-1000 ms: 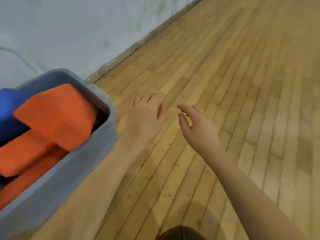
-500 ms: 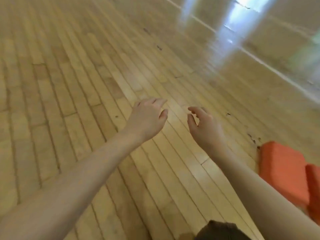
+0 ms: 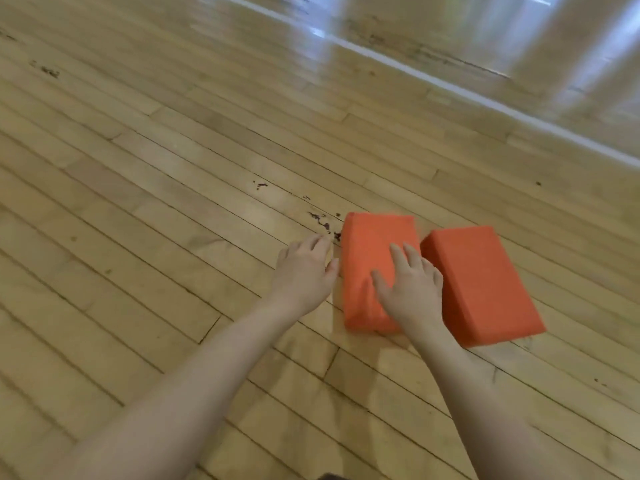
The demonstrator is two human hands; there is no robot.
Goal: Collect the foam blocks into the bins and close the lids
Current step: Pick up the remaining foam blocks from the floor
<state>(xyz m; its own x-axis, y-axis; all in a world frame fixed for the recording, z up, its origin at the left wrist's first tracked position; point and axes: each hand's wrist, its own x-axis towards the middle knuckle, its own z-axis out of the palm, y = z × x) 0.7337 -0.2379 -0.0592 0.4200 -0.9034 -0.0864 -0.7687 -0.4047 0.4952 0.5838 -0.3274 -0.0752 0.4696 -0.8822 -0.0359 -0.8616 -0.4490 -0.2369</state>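
- Two orange foam blocks lie flat on the wooden floor (image 3: 173,209), side by side, near block (image 3: 375,258) and far-right block (image 3: 485,289), narrow gap between them, maybe touching at the top corner, hard to say.
- Right hand (image 3: 410,292) over the near block's top face, fingers (image 3: 398,256) spread and straight, not curled round anything; looks to be touching or just above the foam, cannot tell which.
- Left hand (image 3: 306,271) just beside the block's left edge, over the floor, fingers loosely bent, holding nothing.
- Step in hand, my read: grab the near block, likely two-handed.
- To do it well: left hand closes in on the left long side, right hand takes the right side or wraps the near end; squeeze lightly, foam gives; lift straight up so the neighbour block isn't dragged.
- Could scoop both blocks together to save a trip, but the grip would be wider and less sure.
- Hidden or unclear: no bin or lid in view, so its direction is unknown; block's near right corner is covered by the right wrist; far floor blurred and glary with a pale line (image 3: 450,84); dark specks (image 3: 323,223) by the block, can't identify them.
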